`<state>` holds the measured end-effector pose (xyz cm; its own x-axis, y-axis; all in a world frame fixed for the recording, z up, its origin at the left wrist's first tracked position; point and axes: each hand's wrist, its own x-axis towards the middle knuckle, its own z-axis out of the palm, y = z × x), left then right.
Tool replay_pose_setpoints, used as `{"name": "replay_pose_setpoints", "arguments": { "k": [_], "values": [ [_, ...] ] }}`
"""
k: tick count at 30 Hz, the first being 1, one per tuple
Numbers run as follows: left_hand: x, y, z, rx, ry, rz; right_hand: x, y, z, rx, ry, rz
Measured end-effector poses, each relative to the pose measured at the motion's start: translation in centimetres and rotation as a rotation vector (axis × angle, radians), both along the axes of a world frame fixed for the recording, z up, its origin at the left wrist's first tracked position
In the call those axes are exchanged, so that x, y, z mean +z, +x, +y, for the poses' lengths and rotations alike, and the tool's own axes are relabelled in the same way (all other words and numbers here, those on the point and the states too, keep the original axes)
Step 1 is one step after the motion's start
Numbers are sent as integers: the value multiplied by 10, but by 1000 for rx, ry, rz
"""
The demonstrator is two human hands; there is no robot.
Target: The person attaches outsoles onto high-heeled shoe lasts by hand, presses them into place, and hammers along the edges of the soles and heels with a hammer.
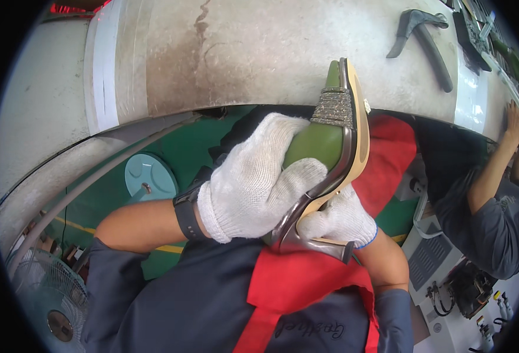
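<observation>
A high-heeled shoe (355,147) with a beige sole, dark metallic edging and a glittering strap (332,107) is tilted on its side in front of me, toe pointing away. Inside it sits a green shoe last (317,144). My left hand (253,176), in a white knit glove, wraps around the last and the shoe's upper from the left, its thumb lying across the green surface. Under the arch, next to the heel, my right hand (345,217) is closed on the shoe, also gloved; its fingers are partly hidden behind the sole.
Beyond the shoe lies a worn, pale worktable (230,65) with a hammer (427,47) on it at the right. A co-worker's hands (515,120) are at the table's far right. A light-blue round stool (150,176) and a fan (53,306) stand at my left.
</observation>
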<state>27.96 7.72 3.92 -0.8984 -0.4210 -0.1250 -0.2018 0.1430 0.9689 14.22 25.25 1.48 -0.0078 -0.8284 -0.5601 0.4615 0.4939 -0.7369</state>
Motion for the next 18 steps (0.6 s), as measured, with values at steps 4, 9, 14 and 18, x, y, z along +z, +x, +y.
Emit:
{"name": "replay_pose_setpoints", "arguments": {
  "k": [4, 9, 14, 18],
  "values": [
    [5, -7, 4, 63, -8, 4, -7, 15, -2, -167, -36, 15],
    [28, -18, -28, 4, -80, -67, -7, 23, -39, -418, -182, -147],
    [71, -62, -113, -231, -401, -71, -3, -21, -92, -201, -543, 337],
    [51, -62, -137, -216, -788, -166, 57, -63, -98, -21, -193, 819]
  ]
}}
